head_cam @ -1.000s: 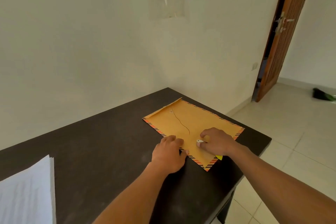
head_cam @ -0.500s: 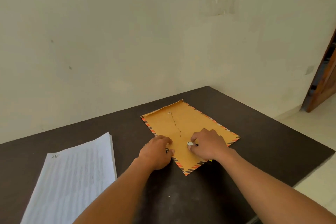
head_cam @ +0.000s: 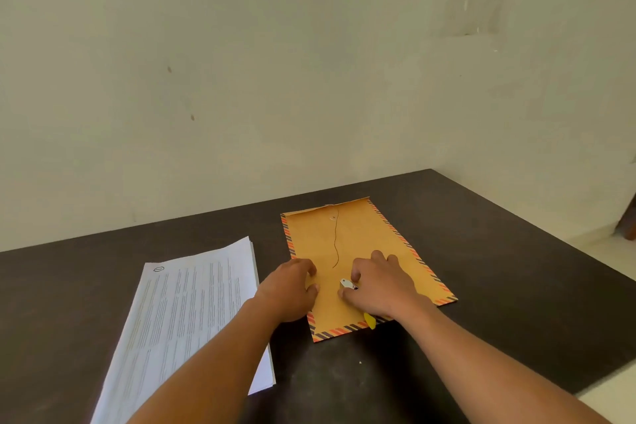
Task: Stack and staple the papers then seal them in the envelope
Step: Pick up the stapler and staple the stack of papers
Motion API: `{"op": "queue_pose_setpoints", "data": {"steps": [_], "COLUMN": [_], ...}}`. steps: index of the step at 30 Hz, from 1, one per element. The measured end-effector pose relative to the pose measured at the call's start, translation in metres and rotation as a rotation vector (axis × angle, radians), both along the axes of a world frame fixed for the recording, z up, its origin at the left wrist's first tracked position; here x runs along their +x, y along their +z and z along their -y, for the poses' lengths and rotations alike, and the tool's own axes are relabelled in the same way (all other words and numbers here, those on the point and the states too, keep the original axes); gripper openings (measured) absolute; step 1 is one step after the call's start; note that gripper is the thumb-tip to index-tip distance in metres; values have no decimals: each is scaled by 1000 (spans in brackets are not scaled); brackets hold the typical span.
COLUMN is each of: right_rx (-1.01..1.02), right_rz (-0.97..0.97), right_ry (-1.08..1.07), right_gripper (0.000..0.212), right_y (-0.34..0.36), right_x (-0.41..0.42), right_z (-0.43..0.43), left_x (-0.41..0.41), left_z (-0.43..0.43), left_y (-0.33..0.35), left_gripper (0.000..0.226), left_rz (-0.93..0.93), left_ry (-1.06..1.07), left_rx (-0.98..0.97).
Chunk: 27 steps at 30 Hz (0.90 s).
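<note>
**Q:** Hands, where are they?

**A:** Both rest on a brown envelope [head_cam: 358,251] lying flat on a dark table [head_cam: 499,268]. Left hand [head_cam: 292,289], fingers curled, presses its near-left edge. Right hand [head_cam: 382,286] curls round a small yellow stapler [head_cam: 370,320].

**Q:** And the papers [head_cam: 192,313]?

**A:** Stacked just left, untouched. Likely best: square their edges first, then staple one corner.

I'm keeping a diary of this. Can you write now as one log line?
papers: beside envelope | envelope: flat on table | left hand: on envelope | right hand: holding small white-yellow thing
</note>
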State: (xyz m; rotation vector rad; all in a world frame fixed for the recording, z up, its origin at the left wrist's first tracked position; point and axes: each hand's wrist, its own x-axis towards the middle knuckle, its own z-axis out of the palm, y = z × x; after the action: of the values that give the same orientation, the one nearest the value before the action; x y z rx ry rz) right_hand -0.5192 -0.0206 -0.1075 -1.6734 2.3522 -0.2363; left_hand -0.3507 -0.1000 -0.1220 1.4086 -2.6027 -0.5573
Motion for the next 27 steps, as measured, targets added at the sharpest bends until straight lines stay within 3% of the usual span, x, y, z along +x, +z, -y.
{"op": "queue_pose_setpoints", "data": {"steps": [8, 12, 16, 19, 21, 24, 27], "right_rx": [20, -90, -150, -127, -107, -98, -110], "right_rz": [23, 46, 195, 288, 292, 258, 231], "right_ry": [-36, -15, 62, 88, 54, -48, -109], "right_gripper": [54, 46, 35, 36, 38, 34, 30], "right_y": [9, 24, 33, 29, 20, 5, -8], "right_x": [2, 26, 79, 121, 143, 162, 173], "right_z": [7, 28, 58, 82, 96, 109, 119], "left_x": [5, 36, 100, 156, 192, 231, 242], "left_z": [0, 8, 23, 33, 39, 43, 47], "left_y": [6, 25, 37, 36, 28, 12, 3], "left_gripper": [45, 44, 44, 46, 46, 21, 19], "left_rz": [-43, -100, -105, -122, -125, -122, -223], "left_ry": [2, 64, 293, 467, 604, 752, 811], "left_rx": [-26, -147, -234, -173, -109, -15, 8]}}
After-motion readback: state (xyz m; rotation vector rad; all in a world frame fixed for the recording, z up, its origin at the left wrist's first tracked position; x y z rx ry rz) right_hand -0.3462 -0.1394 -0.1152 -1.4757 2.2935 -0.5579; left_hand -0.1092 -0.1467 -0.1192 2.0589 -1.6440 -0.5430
